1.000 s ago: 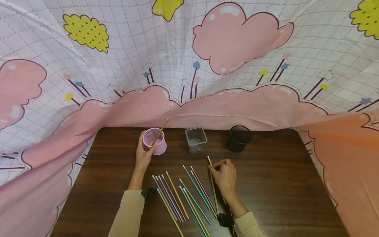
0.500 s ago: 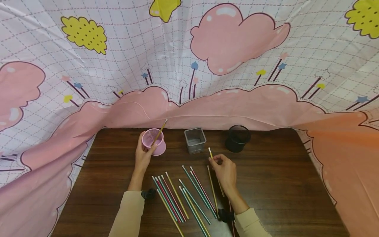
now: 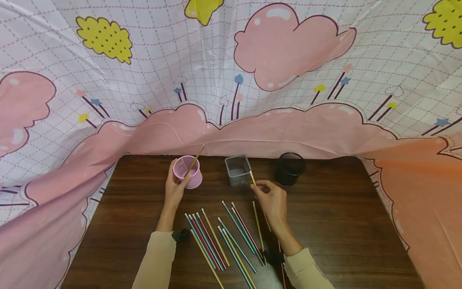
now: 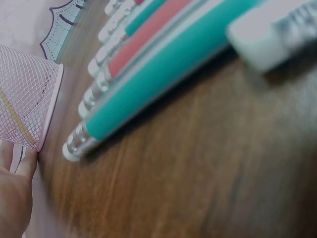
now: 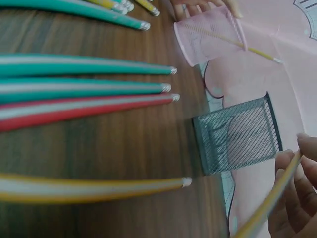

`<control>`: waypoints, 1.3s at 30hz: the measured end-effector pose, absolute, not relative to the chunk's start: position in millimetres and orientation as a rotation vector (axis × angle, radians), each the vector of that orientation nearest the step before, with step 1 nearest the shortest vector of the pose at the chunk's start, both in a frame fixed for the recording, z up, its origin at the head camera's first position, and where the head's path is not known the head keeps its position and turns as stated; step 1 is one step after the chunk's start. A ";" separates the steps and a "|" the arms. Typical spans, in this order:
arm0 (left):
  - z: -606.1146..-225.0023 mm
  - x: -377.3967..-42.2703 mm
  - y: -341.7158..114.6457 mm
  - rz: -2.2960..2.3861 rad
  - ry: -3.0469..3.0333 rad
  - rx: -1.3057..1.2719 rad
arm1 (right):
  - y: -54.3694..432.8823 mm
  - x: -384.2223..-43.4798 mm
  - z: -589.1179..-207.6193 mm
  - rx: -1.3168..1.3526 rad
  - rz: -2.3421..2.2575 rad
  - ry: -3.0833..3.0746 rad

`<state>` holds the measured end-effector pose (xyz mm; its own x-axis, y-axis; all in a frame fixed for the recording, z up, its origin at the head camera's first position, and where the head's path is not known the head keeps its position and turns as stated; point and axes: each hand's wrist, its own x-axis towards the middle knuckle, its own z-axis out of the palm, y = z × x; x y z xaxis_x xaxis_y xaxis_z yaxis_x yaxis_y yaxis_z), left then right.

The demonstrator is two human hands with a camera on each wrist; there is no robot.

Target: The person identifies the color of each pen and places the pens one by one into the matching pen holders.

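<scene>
Gripping a pink mesh cup (image 3: 196, 180) in the left hand (image 3: 175, 190), left of frame center — probably to steady it under a leaning yellow pencil (image 3: 195, 160) — and pinching a second pencil (image 3: 265, 216) near its eraser (image 3: 250, 173) with the right hand (image 3: 276, 204), right of center, likely for control.

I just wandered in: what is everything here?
Patterned cloth: at least one, white and pink, back and sides
Table: one, dark brown, centre
Left cup: one, pink, back left
Square holder: one, grey, back middle
Right cup: one, black, back right
Loose pencils: at least twelve, yellow, green and red, front
Cup pencil: one, yellow, in left cup
Held pencil: one, yellow, in right hand
Wrist cameras: two, black, wrists
Sleeves: two, beige, on arms
Left hand: one, round left cup
Right hand: one, pinching held pencil
</scene>
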<state>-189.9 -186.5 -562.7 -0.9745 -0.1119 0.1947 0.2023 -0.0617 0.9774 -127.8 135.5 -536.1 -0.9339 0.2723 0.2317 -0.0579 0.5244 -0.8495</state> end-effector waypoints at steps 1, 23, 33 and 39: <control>-562.9 -190.3 -186.8 -2.142 -1.989 -0.099 | 133.9 -128.7 -534.4 -0.176 1.399 -2.417; -559.4 -192.3 -187.8 -2.137 -2.002 -0.124 | 79.0 -154.7 -494.6 0.060 1.681 -2.325; -559.0 -195.0 -187.6 -2.119 -2.003 -0.176 | 47.6 -176.3 -476.4 0.129 1.883 -2.240; -560.8 -194.8 -189.9 -2.128 -1.978 -0.198 | 36.9 -184.8 -473.1 0.061 2.058 -2.168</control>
